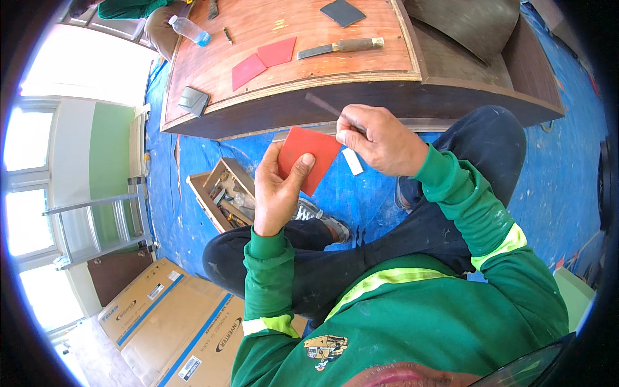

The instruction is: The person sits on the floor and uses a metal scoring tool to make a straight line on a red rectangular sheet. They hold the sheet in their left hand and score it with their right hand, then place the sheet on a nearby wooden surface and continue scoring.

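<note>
My left hand (282, 184) grips a flat red square sheet (313, 155), thumb on its face and fingers behind. Close to the sheet's right corner, my right hand (380, 138) is closed round a thin dark strip-like tool (325, 106). The tool's free end points up and left; whether it is a file or a blade cannot be made out. Two more red square sheets (277, 51) lie on the wooden worktop (213, 71) ahead of me. Beside them rests a chisel (342, 48) with a wooden handle. A dark grey square sheet (343, 13) lies farther back.
A plastic bottle (189, 30) and a grey folded-looking square piece (193, 101) are on the worktop. A wooden toolbox (203, 200) stands by my foot on blue floor sheeting (361, 200), near a white block (353, 161). Cardboard (161, 322), a ladder (97, 226) and another person (158, 29) are leftward.
</note>
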Demonstrator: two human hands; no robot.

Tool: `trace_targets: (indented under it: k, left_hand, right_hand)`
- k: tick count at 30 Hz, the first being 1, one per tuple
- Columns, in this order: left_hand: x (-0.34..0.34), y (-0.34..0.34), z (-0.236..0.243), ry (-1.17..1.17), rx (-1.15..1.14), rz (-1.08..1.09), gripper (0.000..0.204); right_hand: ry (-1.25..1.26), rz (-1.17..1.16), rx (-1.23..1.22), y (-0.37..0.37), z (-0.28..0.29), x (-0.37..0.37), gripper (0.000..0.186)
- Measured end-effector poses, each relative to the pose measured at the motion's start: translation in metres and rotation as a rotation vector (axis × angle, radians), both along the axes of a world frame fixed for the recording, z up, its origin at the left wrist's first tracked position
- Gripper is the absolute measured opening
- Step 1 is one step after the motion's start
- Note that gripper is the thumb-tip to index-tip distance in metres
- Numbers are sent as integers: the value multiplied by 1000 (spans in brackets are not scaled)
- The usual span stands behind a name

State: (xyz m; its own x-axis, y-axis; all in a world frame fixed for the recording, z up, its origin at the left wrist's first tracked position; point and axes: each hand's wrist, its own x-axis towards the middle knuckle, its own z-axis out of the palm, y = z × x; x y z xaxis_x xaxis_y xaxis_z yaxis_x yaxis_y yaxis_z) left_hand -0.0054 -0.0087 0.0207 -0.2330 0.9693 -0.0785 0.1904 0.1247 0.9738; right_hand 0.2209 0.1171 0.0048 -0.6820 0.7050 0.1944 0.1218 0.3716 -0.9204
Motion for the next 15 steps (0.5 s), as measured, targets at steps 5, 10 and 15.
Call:
trace_targets:
  k: [5, 10, 15]
  left_hand:
    - [6, 4, -6, -195, 24, 16, 43]
    - [11, 4, -9, -273, 3, 42, 45]
    - [5, -3, -16, -259, -10, 23, 42]
  right_hand:
    - [195, -132, -237, 2, -22, -13, 18]
    - [306, -171, -604, -4, -15, -22, 18]
    - [593, -375, -921, 18, -14, -18, 24]
